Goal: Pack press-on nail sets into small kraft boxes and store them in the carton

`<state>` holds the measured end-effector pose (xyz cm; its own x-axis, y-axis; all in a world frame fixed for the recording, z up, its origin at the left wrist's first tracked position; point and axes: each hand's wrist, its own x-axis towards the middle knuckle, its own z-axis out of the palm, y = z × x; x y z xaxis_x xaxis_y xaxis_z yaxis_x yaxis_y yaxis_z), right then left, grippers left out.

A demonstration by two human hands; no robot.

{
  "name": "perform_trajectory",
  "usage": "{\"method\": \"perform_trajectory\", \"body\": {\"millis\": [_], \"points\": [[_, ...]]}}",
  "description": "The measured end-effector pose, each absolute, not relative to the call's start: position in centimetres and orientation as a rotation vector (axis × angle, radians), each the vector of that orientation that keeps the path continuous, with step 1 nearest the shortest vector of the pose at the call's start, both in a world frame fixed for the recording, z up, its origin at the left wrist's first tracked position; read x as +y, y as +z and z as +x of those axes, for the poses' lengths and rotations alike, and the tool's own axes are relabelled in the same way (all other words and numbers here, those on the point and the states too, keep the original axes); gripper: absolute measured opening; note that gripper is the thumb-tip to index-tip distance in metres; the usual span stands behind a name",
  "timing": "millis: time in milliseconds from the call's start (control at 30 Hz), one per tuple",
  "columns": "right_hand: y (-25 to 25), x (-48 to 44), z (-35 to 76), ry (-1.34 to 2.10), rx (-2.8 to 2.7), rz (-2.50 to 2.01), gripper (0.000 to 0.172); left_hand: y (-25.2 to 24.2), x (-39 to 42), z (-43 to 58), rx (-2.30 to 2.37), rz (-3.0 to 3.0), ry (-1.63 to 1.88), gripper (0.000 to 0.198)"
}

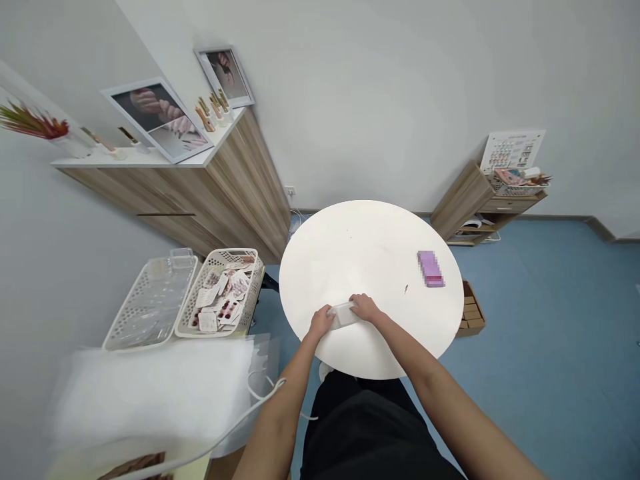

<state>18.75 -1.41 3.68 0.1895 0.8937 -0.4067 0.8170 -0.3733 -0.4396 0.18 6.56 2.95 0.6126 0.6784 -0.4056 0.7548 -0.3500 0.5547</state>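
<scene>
Both of my hands rest at the near edge of a round white table. Between them lies a small translucent plastic case. My left hand grips its left end, and my right hand covers its right end and top, so part of the case is hidden. Farther right on the tabletop lies a flat pink package, pixelated and unreadable, well away from both hands. A tiny dark speck sits near it.
To the left stand a white basket of printed cards and a white basket of clear plastic pieces. A white translucent bag and a white cable lie near left. Wooden cabinets and a cardboard box surround the table.
</scene>
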Motion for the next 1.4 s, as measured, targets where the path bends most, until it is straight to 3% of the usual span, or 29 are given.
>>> {"method": "perform_trajectory", "body": {"millis": [100, 200, 367, 533, 733, 1133, 1267, 1400], "points": [[3.0, -1.5, 18.4, 0.869, -1.705, -2.351, 0.025, 2.4, 5.8, -0.3, 1.203, 2.152, -0.178, 0.022], [2.7, -2.0, 18.2, 0.656, -1.766, -2.35, 0.032, 2.3, 4.9, -0.6, 1.202, 2.32, -0.093, 0.039], [2.4, -3.8, 17.9, 0.357, -2.064, -2.1, 0.043, 1.7, 3.9, -0.8, 0.692, 2.822, 0.134, 0.067], [1.7, -6.8, 17.1, 0.355, -2.179, -1.988, 0.054, 0.8, 2.8, -1.3, 0.551, 2.867, 0.057, 0.073], [1.4, -9.7, 16.3, 0.318, -2.254, -1.963, 0.065, -0.1, 2.0, -1.7, 0.436, 2.855, 0.0, 0.066], [3.6, -6.5, 18.5, 0.66, -1.941, -2.017, 0.02, 4.6, 6.6, -0.8, 0.612, 2.18, -0.111, 0.038], [3.7, -4.9, 19.2, 0.708, -1.781, -2.121, 0.019, 4.8, 7.7, -0.4, 0.757, 2.209, -0.105, 0.027], [3.1, -3.6, 19.8, 0.747, -1.631, -2.203, 0.028, 3.6, 8.3, -0.5, 0.986, 2.237, -0.116, 0.019]]}}
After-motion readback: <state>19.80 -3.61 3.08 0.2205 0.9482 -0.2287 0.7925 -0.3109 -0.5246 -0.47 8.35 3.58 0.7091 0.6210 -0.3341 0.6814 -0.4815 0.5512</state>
